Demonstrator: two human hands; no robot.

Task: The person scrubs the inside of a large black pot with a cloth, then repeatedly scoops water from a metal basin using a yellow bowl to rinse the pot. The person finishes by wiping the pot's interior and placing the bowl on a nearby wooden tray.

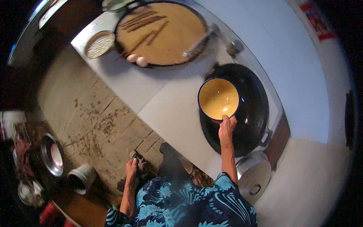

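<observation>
My right hand (226,128) grips the rim of a yellow bowl (217,98) with a dark blue edge, thumb on the inner side. The bowl's inside faces me and shows only glare and a little shading. It is held over the left part of a large black wok (252,113), hiding some of it. My left hand (131,169) hangs low at my left, over the floor. Its fingers are curled beside a small dark object (139,162). Whether they hold that object I cannot tell.
The white counter (170,105) bears a round wooden board (175,37) with sticks, a cleaver (198,42), two eggs (136,60) at its edge and a bowl of pale food (100,45). A metal pot lid (255,176) sits near the wok. A basin (53,154) and white bucket (82,177) stand left.
</observation>
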